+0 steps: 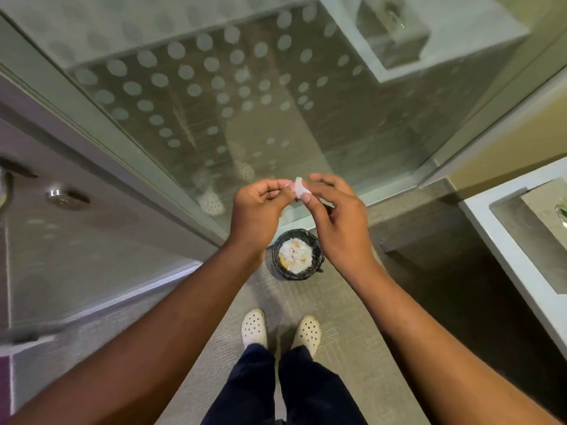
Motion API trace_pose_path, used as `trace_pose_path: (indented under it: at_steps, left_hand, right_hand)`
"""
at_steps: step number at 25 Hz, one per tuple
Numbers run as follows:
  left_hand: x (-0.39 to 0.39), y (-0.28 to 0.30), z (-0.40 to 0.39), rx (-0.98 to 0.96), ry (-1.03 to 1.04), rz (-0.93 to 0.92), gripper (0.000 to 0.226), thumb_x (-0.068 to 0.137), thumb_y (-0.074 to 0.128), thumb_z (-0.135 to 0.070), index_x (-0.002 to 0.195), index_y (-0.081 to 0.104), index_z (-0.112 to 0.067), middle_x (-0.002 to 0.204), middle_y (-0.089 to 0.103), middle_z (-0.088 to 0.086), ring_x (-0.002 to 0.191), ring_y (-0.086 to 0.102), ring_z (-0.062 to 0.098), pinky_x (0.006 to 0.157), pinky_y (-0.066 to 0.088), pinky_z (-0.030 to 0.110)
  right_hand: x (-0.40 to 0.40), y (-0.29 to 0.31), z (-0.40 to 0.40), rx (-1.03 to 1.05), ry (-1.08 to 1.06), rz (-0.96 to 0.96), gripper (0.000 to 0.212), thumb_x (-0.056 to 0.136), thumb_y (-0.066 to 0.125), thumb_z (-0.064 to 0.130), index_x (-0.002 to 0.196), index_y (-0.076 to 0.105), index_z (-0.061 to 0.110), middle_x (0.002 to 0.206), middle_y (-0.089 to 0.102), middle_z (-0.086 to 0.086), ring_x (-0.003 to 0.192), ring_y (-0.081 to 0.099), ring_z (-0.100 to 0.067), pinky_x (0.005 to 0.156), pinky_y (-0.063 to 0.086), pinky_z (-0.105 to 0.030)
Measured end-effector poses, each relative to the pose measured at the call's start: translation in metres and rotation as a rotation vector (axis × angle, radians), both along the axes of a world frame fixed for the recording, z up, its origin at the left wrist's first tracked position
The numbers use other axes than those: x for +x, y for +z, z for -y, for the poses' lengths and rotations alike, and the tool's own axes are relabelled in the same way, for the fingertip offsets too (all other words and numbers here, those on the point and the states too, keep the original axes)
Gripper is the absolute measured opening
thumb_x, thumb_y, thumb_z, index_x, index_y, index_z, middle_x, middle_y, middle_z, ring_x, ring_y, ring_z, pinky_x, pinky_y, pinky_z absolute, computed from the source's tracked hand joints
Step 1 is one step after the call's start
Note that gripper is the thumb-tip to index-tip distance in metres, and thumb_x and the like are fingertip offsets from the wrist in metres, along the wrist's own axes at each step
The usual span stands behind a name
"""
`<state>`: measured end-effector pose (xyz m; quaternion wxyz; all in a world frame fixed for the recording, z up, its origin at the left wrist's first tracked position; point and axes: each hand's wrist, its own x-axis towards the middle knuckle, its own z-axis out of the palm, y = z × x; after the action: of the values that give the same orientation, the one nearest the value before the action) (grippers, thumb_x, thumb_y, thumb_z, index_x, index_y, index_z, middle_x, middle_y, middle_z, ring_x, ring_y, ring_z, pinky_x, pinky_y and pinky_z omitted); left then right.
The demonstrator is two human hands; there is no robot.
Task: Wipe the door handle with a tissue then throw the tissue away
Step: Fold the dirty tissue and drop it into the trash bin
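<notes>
Grey carpet (pixel 346 348) is under my feet, and a glass wall (pixel 214 96) with frosted dots stands in front of me. Far to my left I can see a bit of the door handle (pixel 6 191), cut off by the edge of the picture. A white sink counter (pixel 503 240) is on my right.

Looking down from my head, both my hands are up in front of me, close together. My left hand (pixel 254 216) has its fingers curled in, and the tips pinch one side of the tissue (pixel 300 188). My right hand (pixel 334 219) pinches the other side with finger and thumb, and its other fingers are loose. Only a small white bit of tissue shows between my fingertips.

I think the tissue is very light and soft. It will squash and could tear, so a gentle pinch is enough. It may float a little if I drop it.

Down on the floor, below my hands, is the small bin (pixel 298 254) with a black bag. White paper is already inside.
</notes>
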<state>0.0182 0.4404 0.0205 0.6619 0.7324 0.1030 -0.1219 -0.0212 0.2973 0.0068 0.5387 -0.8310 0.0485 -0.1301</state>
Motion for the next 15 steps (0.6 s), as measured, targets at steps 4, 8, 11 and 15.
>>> trace_pose_path:
  at_steps: [4, 8, 11, 15]
  left_hand:
    - [-0.009, -0.038, -0.001, 0.063, -0.011, 0.051, 0.018, 0.1, 0.075, -0.009, 0.096, 0.084, -0.024, 0.089, 0.084, -0.014, 0.085, 0.075, -0.005, 0.082, 0.056, 0.019]
    - [-0.019, -0.077, -0.006, 0.265, -0.163, 0.16, 0.025, 0.103, 0.067, -0.016, 0.123, 0.083, -0.016, 0.121, 0.082, -0.002, 0.121, 0.072, 0.015, 0.108, 0.054, 0.033]
    - [-0.024, -0.111, -0.013, 0.573, -0.236, 0.314, 0.036, 0.103, 0.06, -0.012, 0.135, 0.078, -0.018, 0.129, 0.078, -0.001, 0.125, 0.061, 0.022, 0.103, 0.039, 0.01]
    - [-0.025, -0.15, -0.02, 0.63, -0.306, 0.362, 0.037, 0.104, 0.062, -0.003, 0.136, 0.077, -0.013, 0.127, 0.077, 0.007, 0.122, 0.064, 0.029, 0.1, 0.038, 0.014]
  right_hand:
    - [-0.011, -0.044, -0.011, 0.131, -0.143, 0.061, 0.02, 0.093, 0.077, 0.006, 0.112, 0.081, 0.011, 0.11, 0.079, 0.0, 0.106, 0.074, -0.009, 0.086, 0.058, -0.021]
    - [-0.02, -0.098, -0.01, 0.038, -0.169, 0.153, 0.017, 0.09, 0.077, -0.001, 0.105, 0.081, 0.006, 0.106, 0.073, -0.006, 0.1, 0.072, -0.011, 0.081, 0.056, -0.017]
    - [-0.02, -0.163, -0.008, -0.204, -0.102, 0.079, 0.023, 0.088, 0.072, -0.007, 0.109, 0.078, 0.001, 0.11, 0.068, -0.014, 0.101, 0.067, -0.018, 0.084, 0.056, -0.023]
    - [-0.022, -0.238, 0.007, -0.404, 0.172, -0.505, 0.055, 0.091, 0.069, -0.005, 0.143, 0.062, 0.01, 0.154, 0.056, -0.012, 0.139, 0.055, -0.03, 0.113, 0.047, -0.039]
